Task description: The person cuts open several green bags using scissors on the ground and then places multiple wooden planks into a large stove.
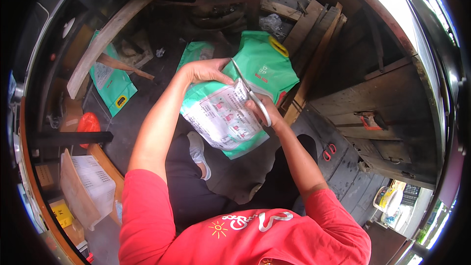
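My left hand [211, 70] grips the upper edge of a green-and-white printed plastic bag [217, 117], its thumb on top. In my right hand [266, 107] is a pair of scissors [262, 107] with pale handles. Their blades are spread and lie along the fold between the printed white panel and a green bag section [263, 64] with a yellow-rimmed handle hole. Whether that section is joined to the panel, I cannot tell. Another piece of green bag [197, 51] shows behind my left hand.
A similar green bag [112, 81] lies on the left under a wooden plank [121, 25]. Red-handled scissors [329, 152] lie on the floor at right. Boards [312, 25] are stacked behind, beside a wooden cabinet [368, 125]. A box with a white basket [94, 180] stands at lower left.
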Motion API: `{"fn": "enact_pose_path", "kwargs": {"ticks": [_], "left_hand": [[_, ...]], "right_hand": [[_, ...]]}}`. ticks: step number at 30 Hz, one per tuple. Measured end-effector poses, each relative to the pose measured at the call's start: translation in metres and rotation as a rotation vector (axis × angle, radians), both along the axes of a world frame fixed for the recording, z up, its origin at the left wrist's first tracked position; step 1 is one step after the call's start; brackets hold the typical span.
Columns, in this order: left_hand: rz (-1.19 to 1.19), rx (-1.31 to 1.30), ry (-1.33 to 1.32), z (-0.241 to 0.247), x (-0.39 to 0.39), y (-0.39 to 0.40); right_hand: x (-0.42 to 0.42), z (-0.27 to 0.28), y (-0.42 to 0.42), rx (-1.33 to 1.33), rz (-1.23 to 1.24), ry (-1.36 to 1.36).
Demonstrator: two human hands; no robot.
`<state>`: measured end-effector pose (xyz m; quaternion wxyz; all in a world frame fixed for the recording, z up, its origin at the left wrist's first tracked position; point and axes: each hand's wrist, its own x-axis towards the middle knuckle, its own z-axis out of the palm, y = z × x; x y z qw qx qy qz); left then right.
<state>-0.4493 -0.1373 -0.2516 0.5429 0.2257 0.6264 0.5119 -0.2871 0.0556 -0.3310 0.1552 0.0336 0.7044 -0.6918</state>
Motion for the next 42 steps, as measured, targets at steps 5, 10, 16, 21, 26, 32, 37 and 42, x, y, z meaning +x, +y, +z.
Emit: {"fn": "enact_pose_path", "kwargs": {"ticks": [5, 10, 16, 21, 26, 32, 37, 42], "left_hand": [[-0.11, -0.162, 0.08, -0.032, -0.001, -0.008], [-0.11, -0.169, 0.198, -0.018, 0.0, 0.0], [0.124, 0.024, 0.154, -0.007, 0.003, -0.007], [0.022, 0.028, -0.01, -0.011, 0.003, -0.002], [0.024, 0.021, 0.029, -0.023, 0.003, 0.002], [0.055, -0.037, 0.104, -0.047, -0.005, -0.009], [0.059, -0.048, 0.259, -0.048, -0.015, -0.009], [0.093, -0.162, 0.443, -0.034, -0.021, -0.012]], "right_hand": [[-0.003, -0.001, -0.003, 0.109, 0.093, 0.044], [-0.001, -0.011, 0.009, -0.08, 0.168, 0.032], [-0.001, -0.006, 0.018, -0.109, 0.198, 0.104], [-0.005, 0.007, 0.009, -0.19, 0.226, 0.154], [-0.009, -0.005, 0.007, -0.139, 0.175, 0.146], [0.0, -0.008, -0.006, -0.016, 0.033, -0.058], [-0.017, -0.019, -0.011, -0.277, 0.045, 0.045], [-0.023, -0.008, -0.016, -0.08, -0.097, -0.101]]}}
